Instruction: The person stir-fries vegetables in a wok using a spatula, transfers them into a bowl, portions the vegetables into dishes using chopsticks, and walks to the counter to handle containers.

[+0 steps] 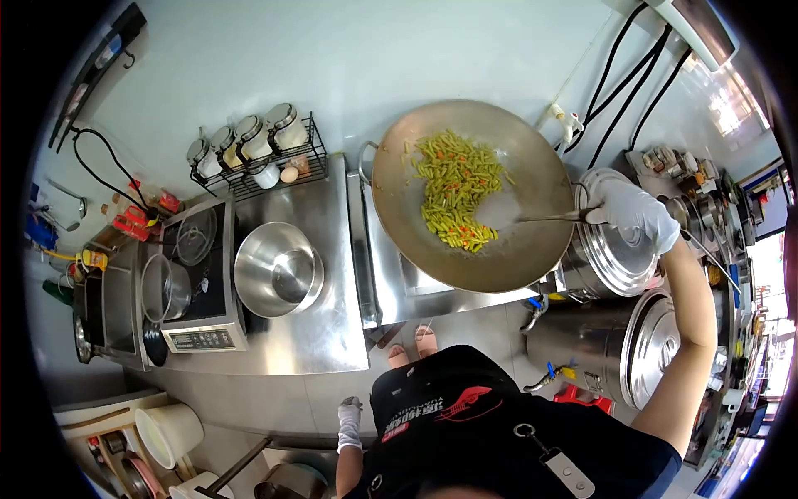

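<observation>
On my view, chopped green vegetables (pixel 453 187) lie in the wok (pixel 515 264), upper centre of the frame, left of the right grip (pixel 637 216), which is wrapped round the handle of the ladle (pixel 549 218). The left grip (pixel 349 417) hangs at lower centre; I cannot tell whether it is closed. A steel bowl (pixel 254 268) stands on the bench (pixel 334 249), centre left.

A wok (pixel 532 179) and large steel pots (pixel 582 341) mark a kitchen.

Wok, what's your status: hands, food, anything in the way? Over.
Right hand gripping long-handled utensil, which reaches into the wok. Left hand at person's side, off the wok. Chopped green vegetables heaped inside. No obstruction visible.
</observation>
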Demonstrator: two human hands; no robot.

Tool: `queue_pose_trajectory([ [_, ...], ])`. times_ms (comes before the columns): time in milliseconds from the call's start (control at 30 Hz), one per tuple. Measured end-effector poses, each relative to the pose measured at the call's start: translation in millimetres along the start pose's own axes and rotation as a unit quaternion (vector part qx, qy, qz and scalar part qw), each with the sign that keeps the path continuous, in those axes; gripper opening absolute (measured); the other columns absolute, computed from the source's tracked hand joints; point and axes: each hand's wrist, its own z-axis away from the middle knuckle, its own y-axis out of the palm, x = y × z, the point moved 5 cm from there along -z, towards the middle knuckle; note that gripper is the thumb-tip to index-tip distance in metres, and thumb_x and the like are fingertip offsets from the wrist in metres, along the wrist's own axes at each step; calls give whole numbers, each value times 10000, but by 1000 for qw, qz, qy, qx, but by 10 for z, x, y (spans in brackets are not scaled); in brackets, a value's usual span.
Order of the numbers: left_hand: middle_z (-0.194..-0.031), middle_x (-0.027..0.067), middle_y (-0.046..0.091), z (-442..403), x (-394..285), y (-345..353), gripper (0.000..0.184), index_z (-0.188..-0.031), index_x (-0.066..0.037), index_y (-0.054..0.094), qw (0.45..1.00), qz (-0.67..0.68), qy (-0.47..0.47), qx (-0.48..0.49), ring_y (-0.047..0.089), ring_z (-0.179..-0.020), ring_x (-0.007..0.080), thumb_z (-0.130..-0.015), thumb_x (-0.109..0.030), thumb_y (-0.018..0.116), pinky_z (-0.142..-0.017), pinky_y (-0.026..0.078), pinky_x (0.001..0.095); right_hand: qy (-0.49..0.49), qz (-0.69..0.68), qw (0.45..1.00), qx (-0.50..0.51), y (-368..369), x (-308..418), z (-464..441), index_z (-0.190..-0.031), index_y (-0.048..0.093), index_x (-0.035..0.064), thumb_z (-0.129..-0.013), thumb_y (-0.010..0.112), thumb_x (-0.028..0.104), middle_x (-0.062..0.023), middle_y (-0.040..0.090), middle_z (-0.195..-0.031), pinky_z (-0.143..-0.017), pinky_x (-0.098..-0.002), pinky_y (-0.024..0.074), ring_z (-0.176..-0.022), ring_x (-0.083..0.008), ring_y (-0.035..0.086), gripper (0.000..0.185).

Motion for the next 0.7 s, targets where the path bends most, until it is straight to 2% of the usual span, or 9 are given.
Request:
queue_pose_trajectory([
  [33,-736,82,665,9,-36,22,225,-964,9,646,1000,10,0,-5,599,-603,150,-871,-188,591,-556,482,287,-55,96,991,-69,17,-179,-79,-831,689,23,-805,616,234,-131,649,-677,-508,-363,476,-566,-259,617,225],
  [100,-733,85,663,31,-61,59,222,-975,15,639,999,29,0,-14,601,-606,153,-872,-177,594,-553,483,284,-50,215,968,-123,66,-237,-237,-848,693,21,-779,614,212,-165,669,-745,-600,-403,512,-682,-318,653,218],
  [167,-734,91,662,83,-36,78,224,-982,24,628,999,31,-10,-16,603,-608,156,-874,-168,592,-547,483,282,67,262,958,-94,106,-119,-424,-852,697,24,-759,605,190,-186,675,-822,-690,-434,525,-803,-353,660,211],
  [233,-736,97,660,147,32,80,227,-991,31,617,999,38,-22,-16,604,-607,158,-876,-163,591,-543,484,280,99,234,959,-128,158,-95,-715,-857,697,29,-777,580,175,-184,679,-842,-705,-420,535,-821,-338,668,204],
  [367,-738,110,658,309,297,-32,225,-995,40,605,998,34,-44,-30,604,-595,165,-870,-145,577,-533,487,286,45,160,968,-188,91,117,-1188,-854,679,7,-791,575,186,-179,681,-834,-690,-427,533,-795,-341,666,217],
  [467,-742,116,664,419,450,-107,208,-955,38,615,996,2,-73,-42,603,-584,168,-859,-135,550,-536,488,297,-45,198,948,-244,23,454,-1280,-857,671,15,-798,585,205,-181,669,-829,-672,-412,534,-762,-323,669,216],
  [567,-753,110,669,499,578,-109,210,-922,30,627,994,0,-109,-28,603,-585,166,-861,-152,543,-538,484,301,-70,290,913,-277,54,835,-1209,-979,610,74,-797,601,197,-141,619,-830,-631,-371,511,-704,-282,649,221],
  [600,-767,117,674,517,559,-89,242,-956,35,621,994,-20,-102,-16,612,-594,178,-874,-176,536,-548,487,311,-104,330,894,-285,104,929,-1173,-986,574,69,-786,591,148,-99,571,-815,-570,-334,500,-679,-237,626,216],
  [700,-799,132,686,501,493,-6,322,-1025,47,608,995,-65,-74,9,631,-617,203,-901,-236,517,-569,494,334,-181,404,824,-354,321,1040,-928,-1001,566,63,-779,571,119,-71,546,-791,-538,-328,490,-687,-209,594,229],
])
